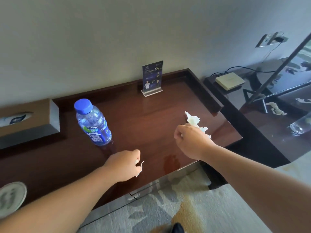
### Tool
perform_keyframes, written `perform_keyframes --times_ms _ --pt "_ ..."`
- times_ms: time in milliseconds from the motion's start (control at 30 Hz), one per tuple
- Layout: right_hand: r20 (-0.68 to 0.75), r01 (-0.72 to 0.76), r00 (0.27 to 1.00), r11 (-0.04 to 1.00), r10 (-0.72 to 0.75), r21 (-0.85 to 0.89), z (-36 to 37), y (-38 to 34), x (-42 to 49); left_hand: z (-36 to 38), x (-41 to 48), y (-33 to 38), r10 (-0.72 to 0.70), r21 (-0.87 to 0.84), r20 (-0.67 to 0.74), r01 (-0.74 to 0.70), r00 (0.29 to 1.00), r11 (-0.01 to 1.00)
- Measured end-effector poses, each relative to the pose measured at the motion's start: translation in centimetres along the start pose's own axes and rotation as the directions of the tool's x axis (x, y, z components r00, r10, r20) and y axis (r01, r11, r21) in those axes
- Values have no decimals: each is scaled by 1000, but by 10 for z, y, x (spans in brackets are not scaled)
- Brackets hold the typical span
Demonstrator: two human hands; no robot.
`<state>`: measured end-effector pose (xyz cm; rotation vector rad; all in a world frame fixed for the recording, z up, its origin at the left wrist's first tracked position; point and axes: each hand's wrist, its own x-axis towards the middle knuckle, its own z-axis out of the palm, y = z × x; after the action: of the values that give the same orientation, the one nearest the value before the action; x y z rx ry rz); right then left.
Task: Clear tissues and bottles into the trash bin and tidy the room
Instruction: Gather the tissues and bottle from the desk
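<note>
Two tissues gripped over the desk (143, 115): small scrap (141, 167) in left hand (124, 165), crumpled wad (193, 120) in right hand (190, 140).

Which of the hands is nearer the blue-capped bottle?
Left. The left hand, pinching a tissue scrap, is just right of the bottle; the right hand is farther right, gripping a crumpled tissue.

Head cam, fwd-down, close over desk (143, 121)

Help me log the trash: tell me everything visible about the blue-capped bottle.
The bottle is clear plastic with a blue cap on and a blue-and-green label with white lettering. It stands upright on the wooden desk, left of centre, near the tissue box. Neither hand touches it; the left hand is closest.
</note>
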<state>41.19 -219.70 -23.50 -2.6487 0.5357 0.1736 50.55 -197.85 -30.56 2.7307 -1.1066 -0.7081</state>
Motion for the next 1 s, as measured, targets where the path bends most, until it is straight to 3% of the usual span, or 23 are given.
perform_keyframes --times_ms 133,300,500,800,1000 --pt "53 72 996 997 -74 36 9 5 14 24 -1 6 -61 56 41 59 997 997" --pt "128 102 986 992 -111 72 18 13 16 41 3 13 -123 103 -38 126 992 987" --pt "136 118 983 990 -127 76 17 27 13 41 5 23 -194 123 -29 196 981 973" --pt "88 126 987 987 -135 101 -5 51 9 7 9 54 -213 -79 -163 202 963 976" --pt "58 123 990 985 -131 123 -29 77 5 -17 14 94 -163 -177 -222 124 961 976"
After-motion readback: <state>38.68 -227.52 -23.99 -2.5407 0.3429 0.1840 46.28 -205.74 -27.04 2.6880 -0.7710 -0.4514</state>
